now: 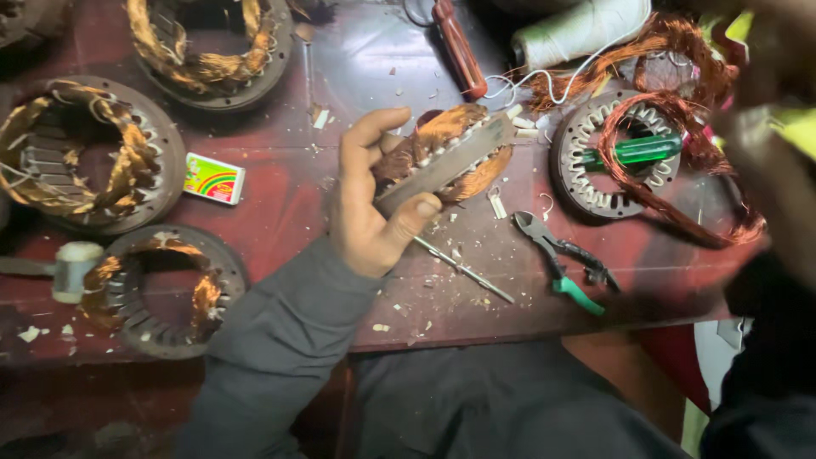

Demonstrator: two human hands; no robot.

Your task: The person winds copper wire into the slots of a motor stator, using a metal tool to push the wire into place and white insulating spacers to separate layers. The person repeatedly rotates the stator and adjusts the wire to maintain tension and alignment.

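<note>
A worn dark red wooden workbench (280,178) is strewn with pale chips. Laid on it are three round metal stators wound with copper wire (81,153), a small colourful matchbox (214,178), green-handled cutting pliers (563,262), a thin metal rod (466,270) and a white-headed mallet (72,270).

Worn dark-red workbench (280,183), dim floor below

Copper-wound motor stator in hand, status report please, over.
Left hand gripping the copper-wound steel stator on edge above the dark red table. Right hand blurred, state unclear. Green-handled pliers and thin metal rod lie alongside.
</note>
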